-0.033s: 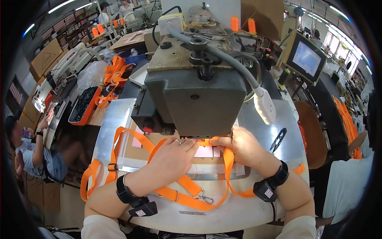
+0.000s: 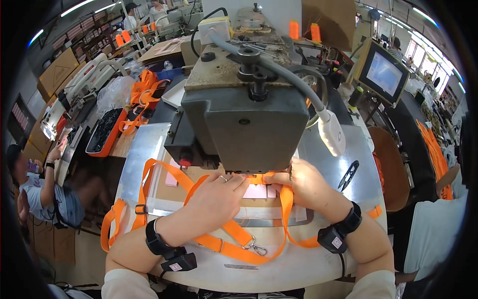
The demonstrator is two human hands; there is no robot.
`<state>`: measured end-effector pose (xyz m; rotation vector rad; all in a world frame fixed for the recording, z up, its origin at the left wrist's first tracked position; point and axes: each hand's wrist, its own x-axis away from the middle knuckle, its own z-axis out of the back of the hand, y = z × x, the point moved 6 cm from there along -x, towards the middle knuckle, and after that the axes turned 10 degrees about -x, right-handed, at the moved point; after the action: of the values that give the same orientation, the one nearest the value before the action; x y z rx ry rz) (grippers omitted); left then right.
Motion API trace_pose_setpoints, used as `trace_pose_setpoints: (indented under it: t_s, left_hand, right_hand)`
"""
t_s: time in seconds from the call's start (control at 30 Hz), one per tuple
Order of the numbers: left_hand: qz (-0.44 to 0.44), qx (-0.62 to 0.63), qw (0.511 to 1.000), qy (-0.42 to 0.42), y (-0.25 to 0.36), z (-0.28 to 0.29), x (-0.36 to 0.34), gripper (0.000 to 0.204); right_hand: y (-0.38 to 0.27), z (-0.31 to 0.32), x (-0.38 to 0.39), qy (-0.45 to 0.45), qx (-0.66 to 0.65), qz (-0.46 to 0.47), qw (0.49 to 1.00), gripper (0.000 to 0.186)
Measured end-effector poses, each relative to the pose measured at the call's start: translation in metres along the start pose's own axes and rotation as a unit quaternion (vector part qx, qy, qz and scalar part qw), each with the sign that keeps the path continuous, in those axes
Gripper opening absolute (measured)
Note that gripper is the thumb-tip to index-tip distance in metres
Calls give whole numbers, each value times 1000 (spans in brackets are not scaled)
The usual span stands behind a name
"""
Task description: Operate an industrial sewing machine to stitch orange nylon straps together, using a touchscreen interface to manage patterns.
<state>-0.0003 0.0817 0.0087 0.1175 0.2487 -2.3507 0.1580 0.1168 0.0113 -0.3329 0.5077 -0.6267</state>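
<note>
Under the grey head of a sewing machine (image 2: pixel 244 124), both my hands meet at a lit piece of orange webbing strap (image 2: pixel 256 178). From the left, my left hand (image 2: pixel 216 195) holds the strap with its fingers together, a ring on one of them. My right hand (image 2: pixel 303 182) pinches the strap from the other side, some fingertips hidden behind the machine head. The strap's long loops run down toward me, carrying a black slider buckle (image 2: pixel 140 209) at the left and a metal snap hook (image 2: pixel 257 247) in front. Pink pieces (image 2: pixel 256 191) lie below my fingers.
Black thread snips (image 2: pixel 350 173) lie on the metal plate at right. A small metal ruler-like strip (image 2: pixel 241 267) sits near the table's front edge. Further right stands a control screen (image 2: pixel 382 72). An orange bin (image 2: pixel 107 132) of black parts and a seated person (image 2: pixel 45 194) are at left.
</note>
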Motion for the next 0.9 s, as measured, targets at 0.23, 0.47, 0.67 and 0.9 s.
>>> trace_pose_setpoints:
  t_s: [0.23, 0.47, 0.67, 0.9]
  left_hand:
    - [6, -8, 1000, 2, 3, 0, 2, 44]
    - [-5, -34, 999, 15, 2, -3, 2, 45]
    - [-1, -25, 1000, 14, 0, 0, 2, 46]
    - [9, -24, 1000, 16, -3, -2, 0, 46]
  right_hand:
    - [-7, 2, -1, -25, 8, 6, 1000, 36]
    - [-9, 2, 1, -9, 33, 16, 999, 36]
    - [-9, 5, -2, -29, 25, -35, 999, 35]
    - [1, 0, -1, -12, 58, -19, 998, 27]
